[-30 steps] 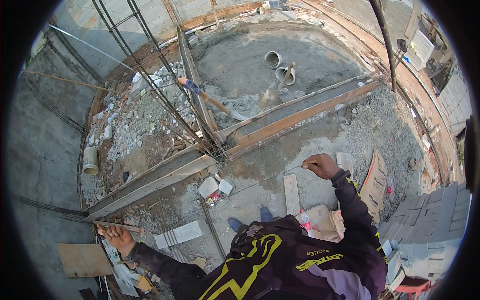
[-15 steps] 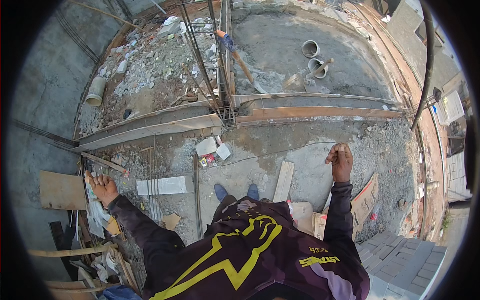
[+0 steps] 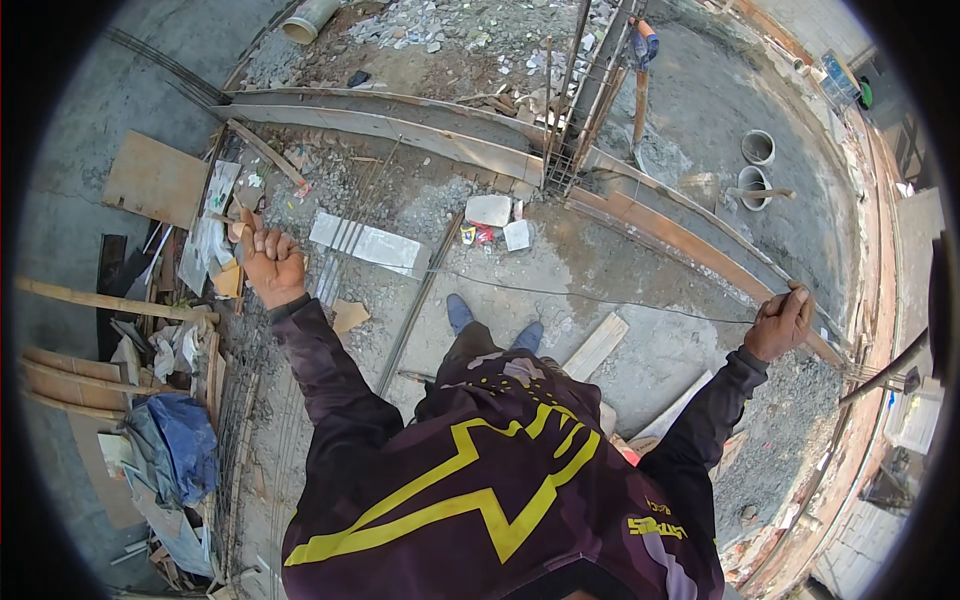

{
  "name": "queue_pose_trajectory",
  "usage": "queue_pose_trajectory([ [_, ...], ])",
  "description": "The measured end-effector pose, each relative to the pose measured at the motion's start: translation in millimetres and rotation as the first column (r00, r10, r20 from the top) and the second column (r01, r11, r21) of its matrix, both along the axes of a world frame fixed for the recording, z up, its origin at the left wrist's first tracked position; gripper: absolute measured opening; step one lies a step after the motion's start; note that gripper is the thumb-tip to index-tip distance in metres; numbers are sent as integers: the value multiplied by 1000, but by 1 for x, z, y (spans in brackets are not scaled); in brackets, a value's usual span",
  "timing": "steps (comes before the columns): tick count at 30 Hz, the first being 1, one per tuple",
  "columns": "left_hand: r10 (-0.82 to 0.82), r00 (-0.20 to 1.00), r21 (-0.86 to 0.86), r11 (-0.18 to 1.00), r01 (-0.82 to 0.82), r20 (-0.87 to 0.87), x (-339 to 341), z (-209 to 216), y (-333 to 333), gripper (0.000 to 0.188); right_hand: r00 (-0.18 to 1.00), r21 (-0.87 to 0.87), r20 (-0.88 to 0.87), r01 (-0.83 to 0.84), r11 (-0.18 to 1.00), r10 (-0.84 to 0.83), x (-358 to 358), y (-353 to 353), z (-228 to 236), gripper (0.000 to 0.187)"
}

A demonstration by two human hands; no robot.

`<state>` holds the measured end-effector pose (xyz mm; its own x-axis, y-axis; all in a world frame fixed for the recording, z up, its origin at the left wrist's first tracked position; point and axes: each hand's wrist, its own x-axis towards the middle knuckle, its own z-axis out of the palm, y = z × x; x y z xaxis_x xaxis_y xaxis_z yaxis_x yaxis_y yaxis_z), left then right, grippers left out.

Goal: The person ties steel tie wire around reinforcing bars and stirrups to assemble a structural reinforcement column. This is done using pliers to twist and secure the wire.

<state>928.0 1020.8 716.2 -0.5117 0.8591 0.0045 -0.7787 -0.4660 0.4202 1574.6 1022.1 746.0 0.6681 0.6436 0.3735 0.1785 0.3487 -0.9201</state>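
Dk wire [image 3: 560, 293], dk purple/ylw shirt [image 3: 470, 470]

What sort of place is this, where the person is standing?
Most likely a construction site: upright steel bars rise beside long boards set on edge, and rubble lies scattered behind them.

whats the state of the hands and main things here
Wire, slightly bowed, not taut
Right hand, fingers closed on the wire
Left hand, held out, fingers curled, grip unclear
Blue tarp, crumpled
Short plank, lying flat
Bucket at top left, tipped on its side
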Motion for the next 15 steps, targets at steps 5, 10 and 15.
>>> queue_pose_trajectory([
  [5, 240, 967, 5, 971, -241, -86, -37, 35, -4, 27, 656, -490, 481, -350, 798, 582, -55, 12, -13, 32],
  [10, 307, 948, -20, 951, -310, -78, -86, 49, -4, 22, 64, -684, 643, -401, 610, 763, -101, 11, -20, 21],
  [15, 391, 910, -49, 915, -400, -140, -126, 48, -7, 25, -98, -809, 433, -480, 338, 896, -132, 4, -11, 19],
])
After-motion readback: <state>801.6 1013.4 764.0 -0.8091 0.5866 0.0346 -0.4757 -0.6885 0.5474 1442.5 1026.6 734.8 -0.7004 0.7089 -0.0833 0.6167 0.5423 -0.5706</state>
